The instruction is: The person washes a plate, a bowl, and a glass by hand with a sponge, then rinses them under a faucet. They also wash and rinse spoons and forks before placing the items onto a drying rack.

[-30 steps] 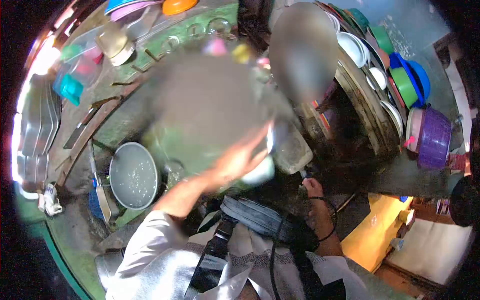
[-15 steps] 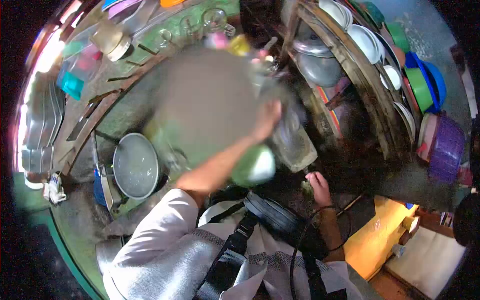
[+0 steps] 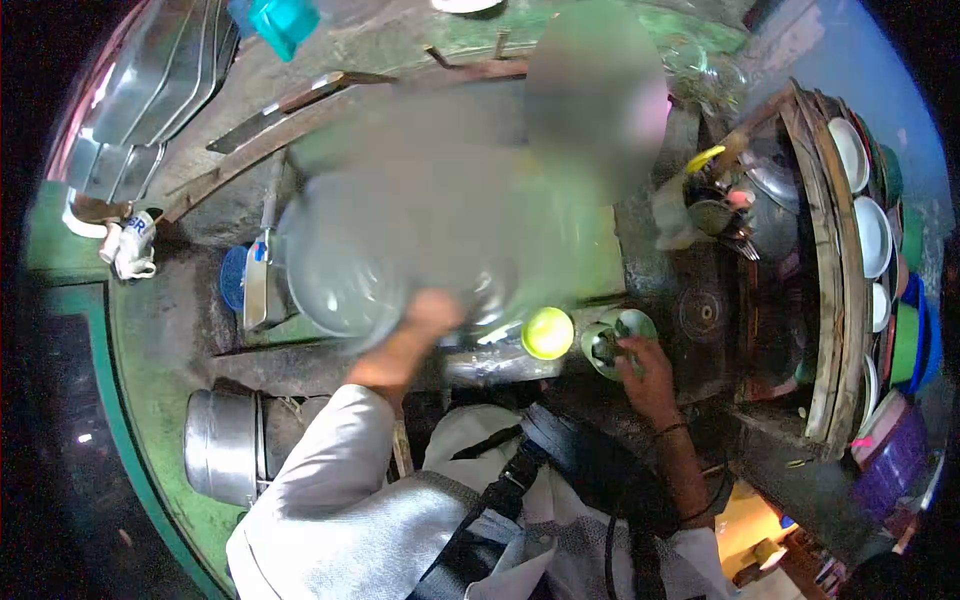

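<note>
My left hand (image 3: 432, 315) is smeared by motion at the near right edge of a large grey basin (image 3: 335, 265). Its fingers do not show clearly, and a blurred patch covers much of the area beyond it. A shiny, rounded metal vessel (image 3: 490, 295) lies just to its right. My right hand (image 3: 650, 375) has its fingers bent into a pale green bowl (image 3: 640, 325), closed at a dark lump whose kind I cannot make out. Between my hands stands a bright yellow-green cup (image 3: 548, 333).
A wooden rack (image 3: 825, 270) with plates and bowls stands at the right. A utensil holder (image 3: 680, 210) with spoons is in front of it. A big metal pot (image 3: 222, 445) sits at lower left, and a white mug (image 3: 135, 245) hangs at far left.
The view has swung, so the rack sits farther right. My left hand has moved left to the basin. My right hand has come up to the green bowl.
</note>
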